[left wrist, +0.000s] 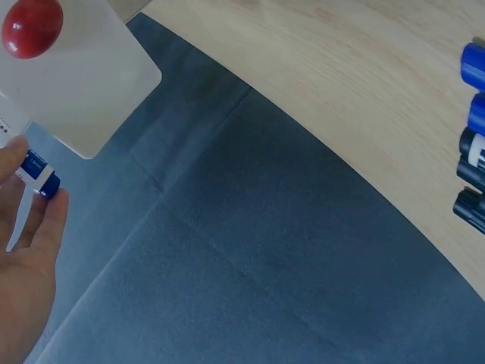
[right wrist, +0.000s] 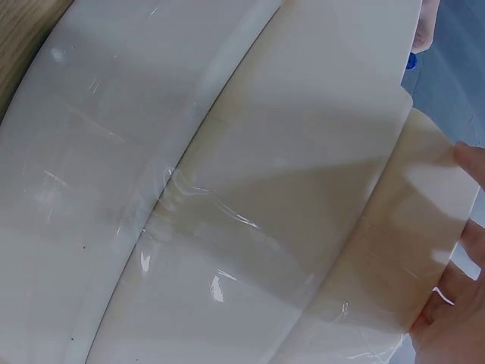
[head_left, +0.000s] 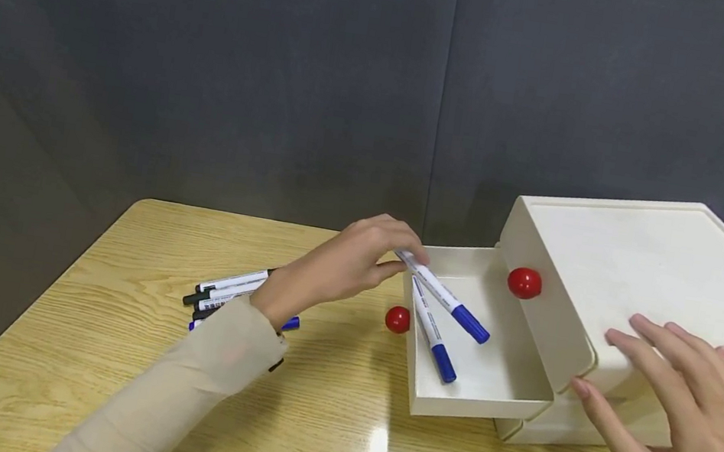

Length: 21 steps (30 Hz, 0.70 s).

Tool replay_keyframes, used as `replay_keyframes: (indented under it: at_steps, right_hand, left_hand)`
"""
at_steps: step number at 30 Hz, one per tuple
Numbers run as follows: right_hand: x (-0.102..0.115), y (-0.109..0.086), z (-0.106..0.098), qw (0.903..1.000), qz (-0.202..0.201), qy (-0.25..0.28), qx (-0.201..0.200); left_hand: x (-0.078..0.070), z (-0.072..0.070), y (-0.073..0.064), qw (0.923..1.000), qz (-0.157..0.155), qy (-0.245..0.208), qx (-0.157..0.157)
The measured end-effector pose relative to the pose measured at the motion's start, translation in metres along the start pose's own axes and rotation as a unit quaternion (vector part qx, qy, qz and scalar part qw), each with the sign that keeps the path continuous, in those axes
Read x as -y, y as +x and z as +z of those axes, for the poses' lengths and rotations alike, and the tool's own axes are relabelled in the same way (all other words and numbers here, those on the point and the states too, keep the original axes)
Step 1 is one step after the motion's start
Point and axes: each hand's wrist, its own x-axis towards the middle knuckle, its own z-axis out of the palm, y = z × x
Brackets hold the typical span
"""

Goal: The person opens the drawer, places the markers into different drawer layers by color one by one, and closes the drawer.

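Note:
My left hand (head_left: 368,254) pinches a white marker (head_left: 436,289) with a blue cap by its rear end, over the open drawer (head_left: 482,409). The same marker (left wrist: 34,171) shows between thumb and fingers in the left wrist view. Inside the drawer lies a second blue-capped marker (head_left: 433,333), leaning on the left wall. My right hand (head_left: 689,419) is spread at the near corner of the white drawer cabinet (head_left: 663,261), fingertips at its top edge. In the right wrist view its fingers (right wrist: 474,163) rest along the cabinet's edge.
Several markers (head_left: 231,289) with black and blue caps lie on the wooden table (head_left: 138,287), partly behind my left forearm. A red round knob (head_left: 398,319) sits on the drawer's front, another red knob (head_left: 524,283) on the drawer above. A dark curtain (head_left: 283,91) hangs behind the table.

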Motion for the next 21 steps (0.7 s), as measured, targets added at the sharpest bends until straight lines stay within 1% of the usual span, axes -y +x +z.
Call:
replay_keyframes:
  at_steps: [5, 11, 17, 21]
  right_hand:
    - [0.0, 0.0, -0.001, 1.0, 0.001, 0.0, 0.0]
    - [0.0, -0.001, -0.001, 1.0, 0.001, 0.001, 0.003]
    - [-0.001, -0.001, -0.002, 1.0, -0.001, -0.002, 0.005]
    - [-0.001, -0.001, -0.002, 1.0, -0.004, -0.003, 0.004]
  left_hand:
    - [-0.003, 0.002, 0.007, 0.9999, 0.0, 0.002, 0.01]
    - [-0.005, 0.004, 0.013, 0.9998, 0.012, 0.012, 0.014]
    - [-0.009, 0.006, 0.018, 0.9994, 0.005, 0.012, 0.032]
    - [-0.011, 0.008, 0.02, 0.999, 0.01, 0.018, 0.039]
